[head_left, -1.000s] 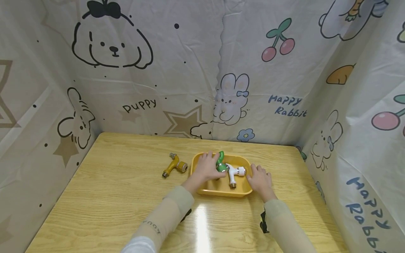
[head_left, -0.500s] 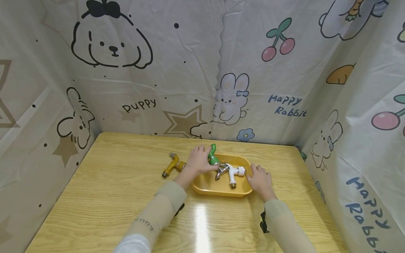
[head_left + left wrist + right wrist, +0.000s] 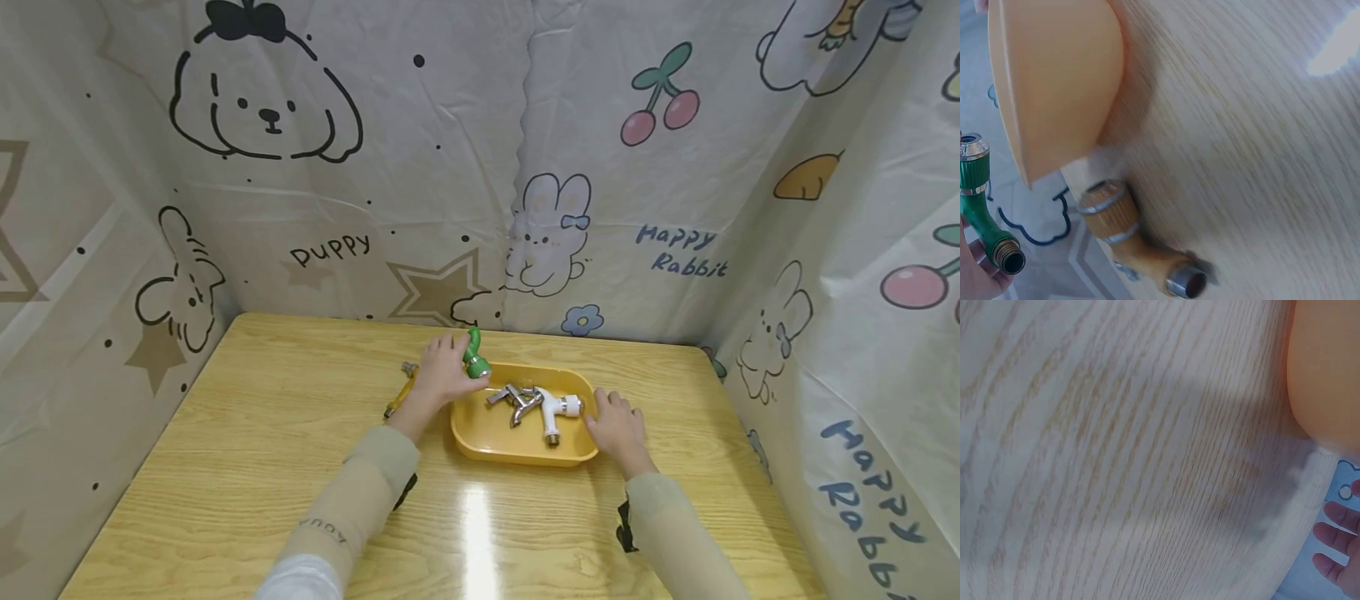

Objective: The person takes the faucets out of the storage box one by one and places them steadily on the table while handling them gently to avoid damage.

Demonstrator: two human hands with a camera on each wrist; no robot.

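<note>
My left hand (image 3: 437, 377) holds a green tap (image 3: 476, 357) above the left end of a yellow tray (image 3: 517, 457). In the left wrist view the green tap (image 3: 975, 178) shows its threaded end and ribbed collar. Two taps lie in the tray: a chrome one (image 3: 523, 406) and a white one (image 3: 551, 407) against each other. On the table left of the tray is a brass-yellow tap (image 3: 1124, 225), partly hidden behind the left hand in the head view. My right hand (image 3: 619, 429) rests at the tray's right rim, fingers (image 3: 1335, 539) loosely extended.
The wood-grain table (image 3: 262, 467) extends around the tray on every side. Printed curtains (image 3: 442, 183) hang along its back and both sides. A bright light reflection (image 3: 480, 542) shows on the tabletop in front of the tray.
My left hand has lifted the green tap and carried it left, from inside the tray to over its left edge. The chrome tap is uncovered; the brass-yellow one is now partly hidden. My right hand stays put.
</note>
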